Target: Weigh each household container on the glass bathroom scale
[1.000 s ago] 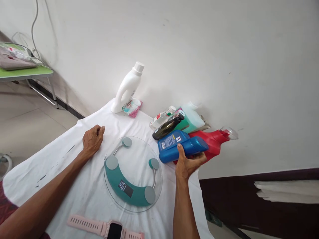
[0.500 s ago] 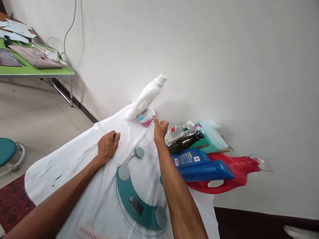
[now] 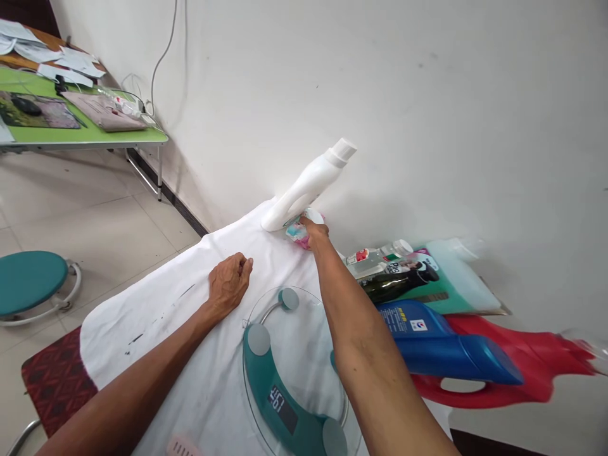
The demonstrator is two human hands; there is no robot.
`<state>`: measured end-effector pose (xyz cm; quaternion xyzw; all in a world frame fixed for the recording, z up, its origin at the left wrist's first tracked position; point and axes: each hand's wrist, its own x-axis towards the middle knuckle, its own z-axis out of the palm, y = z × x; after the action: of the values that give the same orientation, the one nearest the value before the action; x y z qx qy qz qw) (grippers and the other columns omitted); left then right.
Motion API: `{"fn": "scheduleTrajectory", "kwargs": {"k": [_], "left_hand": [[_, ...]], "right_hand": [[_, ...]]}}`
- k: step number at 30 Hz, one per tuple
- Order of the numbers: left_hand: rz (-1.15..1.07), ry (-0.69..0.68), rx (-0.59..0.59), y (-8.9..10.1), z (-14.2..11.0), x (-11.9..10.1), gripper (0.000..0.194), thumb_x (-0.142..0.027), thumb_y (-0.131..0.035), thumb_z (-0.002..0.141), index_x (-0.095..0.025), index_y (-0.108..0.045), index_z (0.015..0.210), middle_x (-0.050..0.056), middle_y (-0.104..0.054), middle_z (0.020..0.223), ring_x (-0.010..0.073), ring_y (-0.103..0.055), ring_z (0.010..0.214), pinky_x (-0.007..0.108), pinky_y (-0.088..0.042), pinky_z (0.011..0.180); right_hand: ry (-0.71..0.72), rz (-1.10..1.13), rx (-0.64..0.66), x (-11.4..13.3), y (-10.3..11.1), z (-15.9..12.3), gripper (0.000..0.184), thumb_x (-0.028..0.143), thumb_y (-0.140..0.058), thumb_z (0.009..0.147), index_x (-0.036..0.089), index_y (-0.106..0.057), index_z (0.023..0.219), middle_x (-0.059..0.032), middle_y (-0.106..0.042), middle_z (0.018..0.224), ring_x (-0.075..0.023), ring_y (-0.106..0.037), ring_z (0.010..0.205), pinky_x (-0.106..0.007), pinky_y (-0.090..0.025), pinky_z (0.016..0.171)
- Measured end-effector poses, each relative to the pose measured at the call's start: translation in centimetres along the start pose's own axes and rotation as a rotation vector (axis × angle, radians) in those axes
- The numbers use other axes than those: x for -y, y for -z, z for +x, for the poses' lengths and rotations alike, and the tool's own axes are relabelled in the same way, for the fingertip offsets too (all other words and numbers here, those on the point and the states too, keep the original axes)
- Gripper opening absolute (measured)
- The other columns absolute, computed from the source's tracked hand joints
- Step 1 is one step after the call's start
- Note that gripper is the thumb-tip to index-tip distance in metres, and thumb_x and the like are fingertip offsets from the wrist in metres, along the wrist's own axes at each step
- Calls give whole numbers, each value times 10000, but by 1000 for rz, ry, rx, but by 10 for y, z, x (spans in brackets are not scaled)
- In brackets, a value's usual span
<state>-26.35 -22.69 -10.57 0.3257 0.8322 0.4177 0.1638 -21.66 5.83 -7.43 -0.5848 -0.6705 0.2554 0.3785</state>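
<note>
Glass bathroom scale (image 3: 270,380) noted nearest, on the cloth-covered counter (image 3: 156,323). Beyond its far-left edge, left hand (image 3: 230,282) rested, fingers curled in, nothing seen held. Well beyond the scale's far rim, pink-edged packet (image 3: 297,234) touched by right hand (image 3: 317,233), the nearer hand; fingers narrowed, full grip not confirmed. Packet placed below and left of those fingers. White detergent bottle (image 3: 311,183) set just beside packet, long axis slanted up rightward in view.

Green table (image 3: 111,136): black mouse (image 3: 26,105) on a patterned mat (image 3: 61,115)
Papers (image 3: 76,61): scattered, white
Stool (image 3: 31,283): round teal seat, on floor tiles (image 3: 95,221)
Cable (image 3: 164,60): hanging along the wall (image 3: 427,107)
</note>
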Motion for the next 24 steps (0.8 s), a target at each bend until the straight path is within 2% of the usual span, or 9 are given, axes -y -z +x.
{"fn": "scheduleTrajectory", "kwargs": {"k": [3, 6, 14, 17, 21, 24], "left_hand": [[-3, 4, 2, 0, 0, 0, 315, -366, -481, 1035, -224, -517, 756, 16, -640, 744, 190, -592, 735, 313, -302, 661], [-7, -4, -2, -1, -1, 1, 316, -366, -471, 1039, -221, -531, 765, 8, -640, 747, 181, -586, 732, 307, -297, 660], [17, -7, 3, 1, -2, 2, 282, -357, -488, 1035, -219, -573, 805, 11, -673, 792, 188, -611, 780, 310, -302, 681], [19, -9, 1, 2, -2, 3, 279, -358, -487, 1035, -219, -583, 813, 18, -690, 811, 196, -627, 804, 313, -307, 687], [21, -11, 0, 2, -1, 4, 274, -365, -489, 1032, -222, -595, 824, 29, -712, 837, 207, -645, 834, 316, -317, 696], [15, -16, 3, 2, -2, 6, 282, -378, -476, 1032, -226, -587, 821, 30, -722, 858, 212, -647, 844, 317, -324, 700]], "right_hand": [[-178, -39, 60, -1, 15, -1, 366, 390, -679, 1013, 169, -633, 1302, -102, -656, 1279, -236, -680, 1075, -434, -609, 901], [-290, -61, 97, -5, 32, -6, 350, 384, -679, 1013, 171, -640, 1288, -100, -661, 1268, -229, -683, 1064, -422, -610, 895], [-419, 11, 95, -18, 58, -42, 321, 377, -678, 1014, 166, -649, 1255, -89, -669, 1232, -213, -686, 1020, -398, -617, 857], [-466, 107, 102, -16, 71, -57, 295, 377, -679, 1015, 154, -654, 1207, -66, -684, 1131, -177, -689, 908, -342, -619, 767], [-452, 267, 132, -17, 109, -83, 240, 362, -686, 973, 148, -662, 1080, -20, -688, 918, -141, -657, 731, -292, -600, 643], [-355, 356, 160, -27, 152, -116, 322, 412, -753, 822, 164, -687, 1016, -16, -707, 858, -175, -669, 748, -302, -595, 625]]}}
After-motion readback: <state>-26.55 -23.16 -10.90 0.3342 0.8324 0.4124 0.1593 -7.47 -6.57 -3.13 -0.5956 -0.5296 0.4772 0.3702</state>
